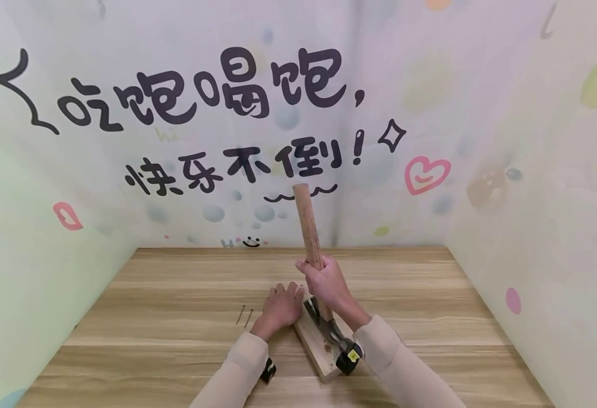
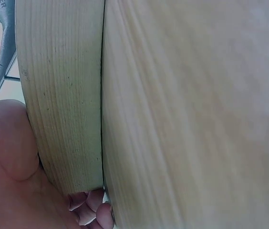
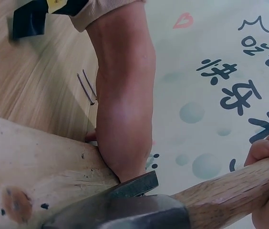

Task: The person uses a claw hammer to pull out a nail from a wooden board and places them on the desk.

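Note:
My right hand [image 1: 331,283] grips the wooden handle [image 3: 230,193] of a claw hammer. The handle stands steeply up from the hand, and the dark metal head [image 3: 139,210] lies low over a pale wooden board [image 1: 311,343]. My left hand [image 1: 282,306] holds the board at its far end. In the left wrist view, the palm [image 2: 5,152] lies along the board's side, with fingers bent around the end. A knot and small dark marks show on the board's top. What lies beneath the hammer head is hidden.
Two loose nails [image 1: 249,318] lie on the wood-grain table [image 1: 176,317] to the left of my left hand. A printed wall [image 1: 227,215] stands behind the table, with pale side walls left and right. Dark wrist-worn gear [image 1: 348,358] sits by the right sleeve.

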A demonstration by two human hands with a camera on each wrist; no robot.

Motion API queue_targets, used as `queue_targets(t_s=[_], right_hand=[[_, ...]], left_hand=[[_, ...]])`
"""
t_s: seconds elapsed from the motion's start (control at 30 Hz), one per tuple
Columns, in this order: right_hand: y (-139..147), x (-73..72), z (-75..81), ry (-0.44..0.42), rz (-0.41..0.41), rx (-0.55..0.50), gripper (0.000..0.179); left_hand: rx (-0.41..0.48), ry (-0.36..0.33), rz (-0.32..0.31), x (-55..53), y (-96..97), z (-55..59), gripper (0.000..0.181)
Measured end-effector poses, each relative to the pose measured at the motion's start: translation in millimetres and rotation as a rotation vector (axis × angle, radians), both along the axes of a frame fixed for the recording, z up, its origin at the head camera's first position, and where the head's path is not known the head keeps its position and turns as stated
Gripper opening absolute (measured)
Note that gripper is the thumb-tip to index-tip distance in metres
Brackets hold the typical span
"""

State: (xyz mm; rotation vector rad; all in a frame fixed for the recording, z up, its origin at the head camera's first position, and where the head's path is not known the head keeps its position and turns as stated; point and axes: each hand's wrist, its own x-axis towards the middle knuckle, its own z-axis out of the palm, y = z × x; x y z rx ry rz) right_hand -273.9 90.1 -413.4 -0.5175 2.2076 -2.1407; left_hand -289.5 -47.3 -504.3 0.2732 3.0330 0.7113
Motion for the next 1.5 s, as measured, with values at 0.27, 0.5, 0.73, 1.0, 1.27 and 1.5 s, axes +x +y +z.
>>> queue_targets(t_s=[0.27, 0.5, 0.73, 1.0, 1.27, 1.5], right_hand=[[4, 6.1, -1.7, 0.038, 0.018, -0.028, 0.032], [5, 10.4, -1.6, 0.055, 0.011, -0.041, 0.028], [7, 10.8, -1.7, 0.061, -0.001, -0.066, 0.025], [12, 10.8, -1.9, 0.069, 0.024, -0.096, 0.029], [16, 11.2, 0.4, 0.043, 0.030, -0.088, 0.030], [20, 14.2, 3.5, 0.069, 0.054, -0.122, 0.038]], left_hand=[[0.022, -0.027, 0.010, 3.2, 0.5, 4.4, 0.044], [0.034, -0.030, 0.013, 3.0, 0.5, 2.6, 0.044], [0.043, -0.026, 0.018, 2.7, 0.0, 2.3, 0.043], [0.026, -0.014, 0.023, 0.8, 0.9, -0.4, 0.044], [0.022, -0.004, 0.018, 1.9, 2.9, 2.3, 0.044], [0.032, -0.004, 0.032, 2.7, 1.3, 2.9, 0.049]])
